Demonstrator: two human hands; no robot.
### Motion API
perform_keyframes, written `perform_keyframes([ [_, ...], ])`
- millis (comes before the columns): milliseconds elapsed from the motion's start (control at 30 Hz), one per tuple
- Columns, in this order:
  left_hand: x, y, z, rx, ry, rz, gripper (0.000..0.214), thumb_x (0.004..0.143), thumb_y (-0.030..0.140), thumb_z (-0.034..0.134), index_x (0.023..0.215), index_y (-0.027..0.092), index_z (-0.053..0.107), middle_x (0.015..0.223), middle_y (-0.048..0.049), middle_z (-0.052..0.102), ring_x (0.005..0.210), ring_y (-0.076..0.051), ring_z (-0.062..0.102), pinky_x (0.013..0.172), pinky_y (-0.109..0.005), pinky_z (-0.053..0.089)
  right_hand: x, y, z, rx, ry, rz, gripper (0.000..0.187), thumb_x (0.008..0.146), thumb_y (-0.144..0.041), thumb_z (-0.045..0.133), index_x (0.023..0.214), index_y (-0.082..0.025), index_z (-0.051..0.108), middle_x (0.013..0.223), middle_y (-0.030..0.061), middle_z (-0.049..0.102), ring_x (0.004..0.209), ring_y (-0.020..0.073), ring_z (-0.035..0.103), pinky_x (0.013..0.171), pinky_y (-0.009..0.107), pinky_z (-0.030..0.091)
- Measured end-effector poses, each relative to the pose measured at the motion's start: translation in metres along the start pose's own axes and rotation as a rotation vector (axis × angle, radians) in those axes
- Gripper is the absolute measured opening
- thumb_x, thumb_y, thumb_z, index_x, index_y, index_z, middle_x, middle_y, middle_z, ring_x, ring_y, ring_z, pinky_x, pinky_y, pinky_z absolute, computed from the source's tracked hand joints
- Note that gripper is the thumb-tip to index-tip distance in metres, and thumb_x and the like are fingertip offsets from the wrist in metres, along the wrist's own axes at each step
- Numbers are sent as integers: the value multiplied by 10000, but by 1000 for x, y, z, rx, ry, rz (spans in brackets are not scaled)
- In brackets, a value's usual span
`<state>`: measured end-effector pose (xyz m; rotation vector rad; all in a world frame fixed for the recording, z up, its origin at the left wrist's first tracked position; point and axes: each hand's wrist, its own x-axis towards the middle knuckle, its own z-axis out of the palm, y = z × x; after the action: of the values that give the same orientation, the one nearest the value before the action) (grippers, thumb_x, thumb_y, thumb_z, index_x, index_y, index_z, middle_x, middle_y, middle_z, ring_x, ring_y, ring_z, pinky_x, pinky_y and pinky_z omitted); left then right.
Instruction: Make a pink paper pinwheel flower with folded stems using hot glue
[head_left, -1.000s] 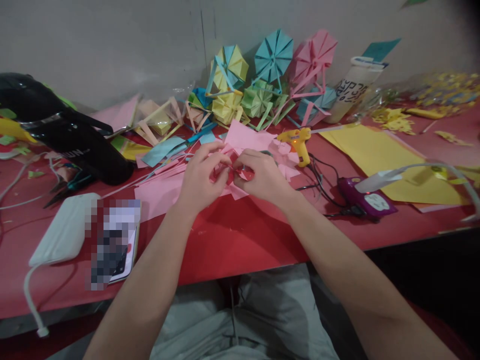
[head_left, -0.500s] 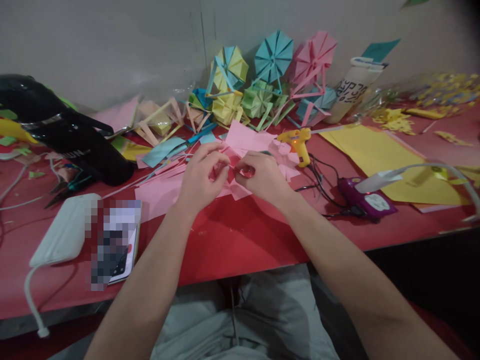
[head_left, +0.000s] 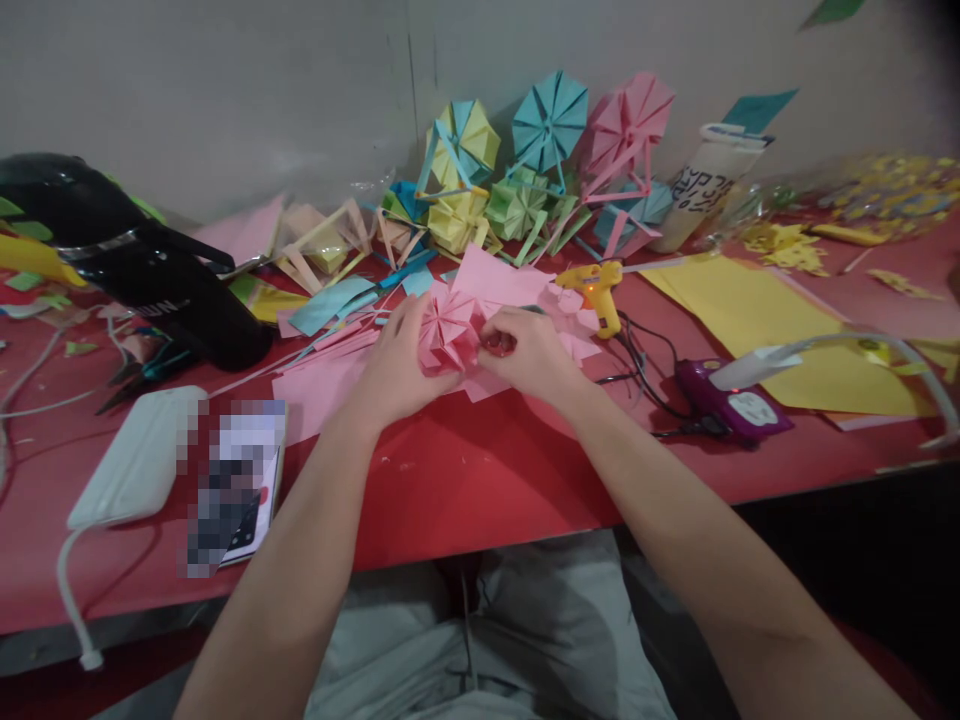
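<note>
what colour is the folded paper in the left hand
The folded paper in the left hand is pink, seen best in the head view.

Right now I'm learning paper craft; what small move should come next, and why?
Perhaps pinch the pleated pink paper at its right edge: the left hand cups its left side, while the right hand sits curled close to that edge.

Left of the glue gun, the left hand partly hides a paper rosette; a smartphone screen is pixelated.
</note>
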<state>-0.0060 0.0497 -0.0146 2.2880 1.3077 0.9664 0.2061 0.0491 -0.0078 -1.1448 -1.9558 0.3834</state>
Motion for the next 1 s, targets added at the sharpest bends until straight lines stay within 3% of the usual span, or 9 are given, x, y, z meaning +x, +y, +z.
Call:
perform_keyframes([
  [100,-1,-4,3,-35,-20,-48,970,709,325,843,1533,263,336,1601,-188,379,1490,-365,373,1175,-570,375,0,0,1,-19,1,-15,99,654,-127,625,667,-194,553,710,5,574,634,134,478,622,279,363],
  [300,0,-1,8,-47,53,-20,889,739,301,836,1504,268,385,1533,-172,474,1433,-339,461,1164,-533,405,2,1,7,-51,-6,26,114,727,-127,594,643,-193,553,661,-1,559,615,137,466,633,290,350],
  [533,2,-8,7,-86,203,-21,934,664,221,873,1469,265,401,1518,-177,485,1413,-351,480,1154,-557,419,2,4,2,-1,92,21,191,791,-151,571,608,-195,546,659,13,550,627,147,475,618,304,343],
  [767,4,-1,4,-178,224,-104,611,702,231,838,1245,214,557,1267,-128,654,1117,-277,676,961,-475,569,2,1,-2,35,130,37,202,811,-186,576,612,-199,547,660,10,559,620,141,468,603,301,346],
  [1000,5,4,3,-201,250,-137,428,697,278,848,1014,221,567,1019,-53,694,917,-212,685,794,-381,594,1,-1,4,126,235,107,74,814,-236,612,755,-193,626,747,19,645,640,141,537,631,298,422],
])
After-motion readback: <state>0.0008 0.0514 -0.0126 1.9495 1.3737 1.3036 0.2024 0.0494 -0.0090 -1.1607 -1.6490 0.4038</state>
